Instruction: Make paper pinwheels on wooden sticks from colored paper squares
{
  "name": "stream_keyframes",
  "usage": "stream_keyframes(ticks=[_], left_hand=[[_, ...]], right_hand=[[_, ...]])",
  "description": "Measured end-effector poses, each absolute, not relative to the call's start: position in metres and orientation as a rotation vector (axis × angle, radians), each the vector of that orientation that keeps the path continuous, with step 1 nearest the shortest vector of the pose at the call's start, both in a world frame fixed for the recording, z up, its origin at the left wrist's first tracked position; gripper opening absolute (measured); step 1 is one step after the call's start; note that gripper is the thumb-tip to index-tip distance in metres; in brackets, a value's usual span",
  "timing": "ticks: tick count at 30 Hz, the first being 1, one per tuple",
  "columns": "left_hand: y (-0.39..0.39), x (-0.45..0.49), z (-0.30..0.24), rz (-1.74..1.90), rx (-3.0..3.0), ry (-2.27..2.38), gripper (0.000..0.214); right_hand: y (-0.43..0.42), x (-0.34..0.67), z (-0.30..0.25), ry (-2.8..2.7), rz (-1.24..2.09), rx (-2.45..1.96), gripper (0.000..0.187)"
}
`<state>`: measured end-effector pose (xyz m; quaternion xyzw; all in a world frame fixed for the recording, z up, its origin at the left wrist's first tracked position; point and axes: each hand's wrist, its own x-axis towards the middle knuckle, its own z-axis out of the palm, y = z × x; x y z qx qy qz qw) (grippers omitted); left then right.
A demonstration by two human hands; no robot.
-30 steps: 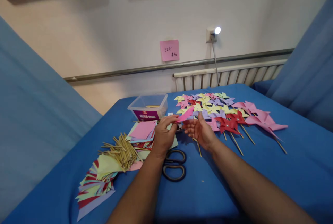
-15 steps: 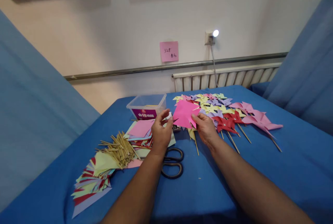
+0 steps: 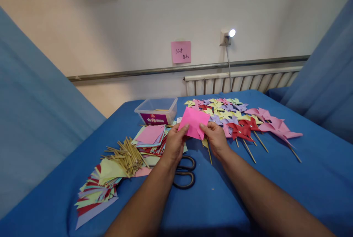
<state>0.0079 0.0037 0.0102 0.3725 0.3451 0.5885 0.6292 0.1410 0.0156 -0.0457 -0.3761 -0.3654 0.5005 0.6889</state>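
pink paper (image 3: pixel 194 118) is held; wall note (image 3: pixel 181 52) begins "32".

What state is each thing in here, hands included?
Pink sheet: held up, spread open.
Left hand: pinching the pink sheet.
Right hand: pinching it too.
Plastic box: open-topped.
Scissors: lying down; blades hidden, open or shut unclear.
Sticks: loosely heaped.
Pinwheels: blades folded, lying down.
Light: lit.

- Facing you: pale wall (image 3: pixel 138 27), crossed by a metal rail (image 3: pixel 149 72).
- Below that: white radiator (image 3: pixel 253 81).
- Above: socket (image 3: pixel 223 38), bright light (image 3: pixel 232 33) beside it.
- Flanking you: blue curtains (image 3: pixel 33 119).
- Before you: blue-covered table (image 3: pixel 275 182).
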Motion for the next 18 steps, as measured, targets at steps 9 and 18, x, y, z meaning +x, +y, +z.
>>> stream_keyframes(ticks=[9,18], left_hand=[[0.0063,0.0035,0.0107,1.364,0.681,0.788,0.037],[0.0024,0.0123,0.003,1.323,0.832,0.793,0.039]], right_hand=[[0.0138,0.1416,-0.0464,-0.783,1.152,-0.845,0.042],[0.008,0.1391,-0.0446,-0.885,1.156,-0.881,0.043]])
